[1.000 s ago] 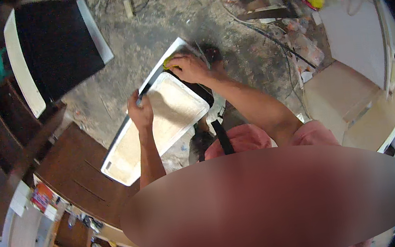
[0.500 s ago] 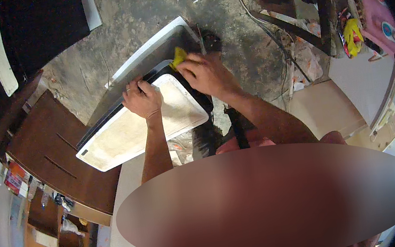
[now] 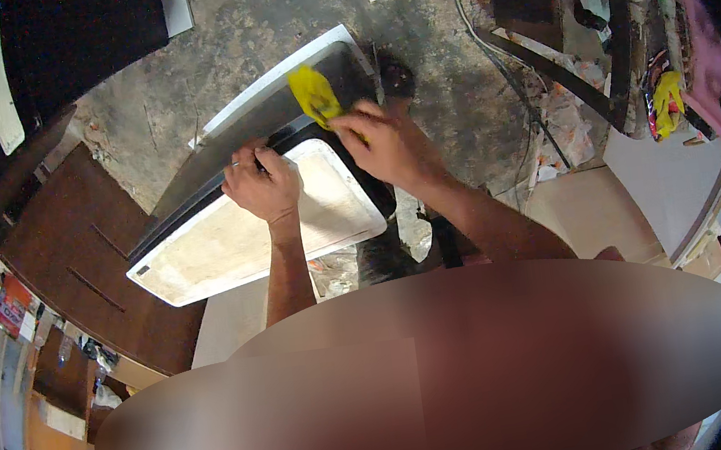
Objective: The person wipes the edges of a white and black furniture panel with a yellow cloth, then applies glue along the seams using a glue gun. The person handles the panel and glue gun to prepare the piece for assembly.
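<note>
My left hand is closed over the upper edge of a long piece with a cream, white-rimmed face and black sides. The piece stands tilted in front of me, and its underside is hidden. A yellow cloth hangs from the fingertips of my right hand. It is spread out over a dark glossy panel with a pale border, just behind the cream-faced piece. Whether the cloth touches that panel is hard to tell.
A brown board lies at left, above an open shelf unit. A black cable crosses the stained floor. At right are pale boards, a dark frame and a yellow glove.
The yellow cloth, bunched at my right fingertips before, has swung up and left and opened out. My left hand keeps its place on the edge. The view has shifted slightly.
</note>
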`<action>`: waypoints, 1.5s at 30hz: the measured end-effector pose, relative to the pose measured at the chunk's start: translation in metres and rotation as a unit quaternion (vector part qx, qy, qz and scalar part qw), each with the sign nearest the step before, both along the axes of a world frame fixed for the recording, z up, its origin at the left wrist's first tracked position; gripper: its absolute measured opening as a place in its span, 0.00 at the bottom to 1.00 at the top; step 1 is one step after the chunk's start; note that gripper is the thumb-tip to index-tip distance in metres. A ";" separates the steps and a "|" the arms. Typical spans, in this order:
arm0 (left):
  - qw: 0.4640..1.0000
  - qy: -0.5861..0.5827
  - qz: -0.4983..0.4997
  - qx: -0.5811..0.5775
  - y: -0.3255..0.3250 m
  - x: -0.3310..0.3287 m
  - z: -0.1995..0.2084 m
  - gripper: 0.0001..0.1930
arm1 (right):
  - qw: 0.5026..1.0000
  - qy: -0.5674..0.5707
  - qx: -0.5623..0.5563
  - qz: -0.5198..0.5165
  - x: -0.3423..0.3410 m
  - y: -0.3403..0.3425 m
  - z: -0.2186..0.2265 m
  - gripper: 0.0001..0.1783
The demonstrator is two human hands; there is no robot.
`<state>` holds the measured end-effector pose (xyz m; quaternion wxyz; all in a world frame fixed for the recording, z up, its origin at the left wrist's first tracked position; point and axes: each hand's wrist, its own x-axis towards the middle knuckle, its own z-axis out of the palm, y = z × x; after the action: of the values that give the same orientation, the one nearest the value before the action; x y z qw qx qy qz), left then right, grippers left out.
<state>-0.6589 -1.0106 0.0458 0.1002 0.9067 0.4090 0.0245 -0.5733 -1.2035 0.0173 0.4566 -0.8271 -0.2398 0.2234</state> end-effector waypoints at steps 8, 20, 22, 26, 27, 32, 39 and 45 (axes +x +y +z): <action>0.999 -0.025 0.016 -0.031 -0.001 0.002 0.003 0.12 | 0.986 0.111 -0.055 0.113 -0.060 -0.082 0.022 0.05; 0.978 -0.188 0.035 -0.078 0.006 -0.002 0.011 0.12 | 0.870 0.099 0.002 0.482 0.132 0.086 -0.007 0.13; 0.969 -0.232 0.042 -0.068 0.010 -0.015 0.015 0.14 | 0.827 0.065 -0.005 0.558 0.139 0.100 0.002 0.15; 0.960 -0.254 0.111 -0.044 0.042 -0.087 0.016 0.14 | 0.765 0.102 -0.040 0.635 0.101 0.159 0.006 0.19; 0.967 -0.222 0.125 -0.025 0.056 -0.115 0.017 0.14 | 0.751 0.106 -0.048 0.650 0.087 0.181 0.005 0.19; 0.968 -0.193 0.145 0.067 0.145 -0.265 0.024 0.16 | 0.704 0.058 -0.108 0.699 -0.008 0.292 0.006 0.24; 0.956 -0.115 0.250 0.097 0.210 -0.362 0.012 0.22 | 0.685 0.089 -0.035 0.722 -0.162 0.463 0.005 0.26; 0.939 -0.121 0.320 0.023 0.210 -0.363 0.017 0.24 | 0.704 0.104 -0.009 0.703 -0.271 0.584 -0.010 0.26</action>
<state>-1.0221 -0.8002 0.0625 0.1151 0.7202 0.6617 0.1738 -0.8439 -0.6193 0.0069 0.1818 -0.3941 -0.7006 0.5664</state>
